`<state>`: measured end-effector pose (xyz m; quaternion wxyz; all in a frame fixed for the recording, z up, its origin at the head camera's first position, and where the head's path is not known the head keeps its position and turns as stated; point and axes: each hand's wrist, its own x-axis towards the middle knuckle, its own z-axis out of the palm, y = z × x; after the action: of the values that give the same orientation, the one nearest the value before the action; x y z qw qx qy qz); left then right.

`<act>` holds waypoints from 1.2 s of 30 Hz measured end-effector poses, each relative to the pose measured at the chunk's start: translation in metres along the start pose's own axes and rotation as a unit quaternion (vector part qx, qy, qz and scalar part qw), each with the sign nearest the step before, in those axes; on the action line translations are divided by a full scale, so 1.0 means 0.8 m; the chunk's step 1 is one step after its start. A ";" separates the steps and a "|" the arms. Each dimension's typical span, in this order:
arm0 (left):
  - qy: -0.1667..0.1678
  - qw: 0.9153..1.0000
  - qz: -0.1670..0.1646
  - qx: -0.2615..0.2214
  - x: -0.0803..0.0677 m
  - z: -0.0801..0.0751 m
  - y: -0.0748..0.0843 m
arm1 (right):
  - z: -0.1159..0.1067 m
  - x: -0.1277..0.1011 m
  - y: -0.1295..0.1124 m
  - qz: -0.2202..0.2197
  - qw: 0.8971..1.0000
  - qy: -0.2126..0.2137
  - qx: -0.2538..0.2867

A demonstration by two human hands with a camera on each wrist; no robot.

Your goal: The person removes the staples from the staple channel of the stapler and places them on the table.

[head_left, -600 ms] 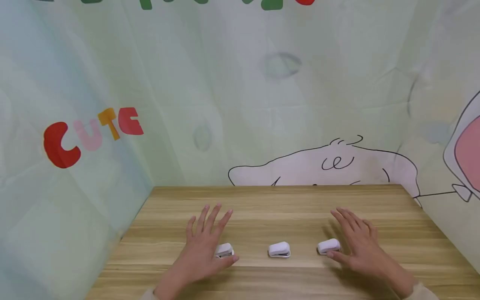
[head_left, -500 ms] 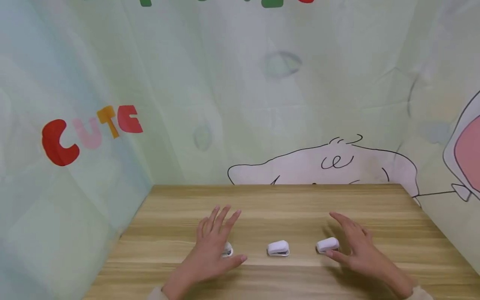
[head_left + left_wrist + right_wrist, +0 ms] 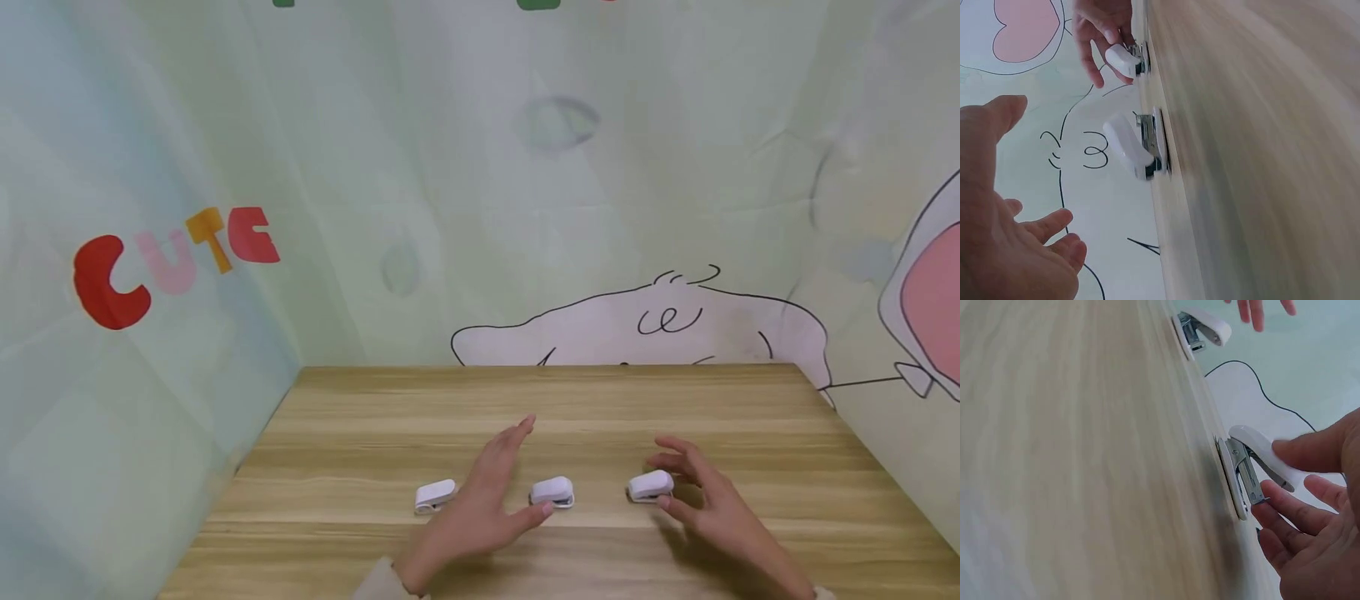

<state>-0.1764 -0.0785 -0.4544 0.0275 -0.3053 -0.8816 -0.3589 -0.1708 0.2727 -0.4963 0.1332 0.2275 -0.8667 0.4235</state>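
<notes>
Two hands work over three small white staplers in a row. Right hand (image 3: 701, 504) pinches the right stapler (image 3: 649, 485) between thumb and fingers. Left hand (image 3: 487, 508), fingers straight and relaxed, hovers beside the middle stapler (image 3: 552, 492). Left stapler (image 3: 435, 495) lies apart on the wooden table (image 3: 570, 400).

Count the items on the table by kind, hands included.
White staplers: 3 (left, middle, right)
Hands: 2 (left hand, right hand)
Wooden table: 1
Total: 6
</notes>
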 end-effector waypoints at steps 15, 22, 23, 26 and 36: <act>-0.014 0.999 0.000 -0.044 0.041 0.029 0.030 | 0.018 -0.005 0.018 0.028 0.997 0.068 0.014; -0.019 0.998 0.033 -0.045 0.056 0.045 0.041 | 0.020 -0.007 0.018 0.042 0.997 0.071 0.001; -0.021 0.998 0.036 -0.045 0.058 0.048 0.043 | 0.020 -0.007 0.018 0.044 0.997 0.070 0.000; -0.028 0.998 0.043 -0.041 0.067 0.055 0.049 | 0.020 -0.008 0.018 0.049 0.996 0.069 0.000; -0.040 0.997 0.056 -0.025 0.091 0.082 0.070 | 0.019 -0.010 0.019 0.067 0.995 0.070 -0.021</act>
<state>-0.1928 0.0329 -0.4488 0.0050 -0.3689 -0.8543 -0.3661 -0.1718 0.2714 -0.5190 0.1692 0.1357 -0.8773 0.4281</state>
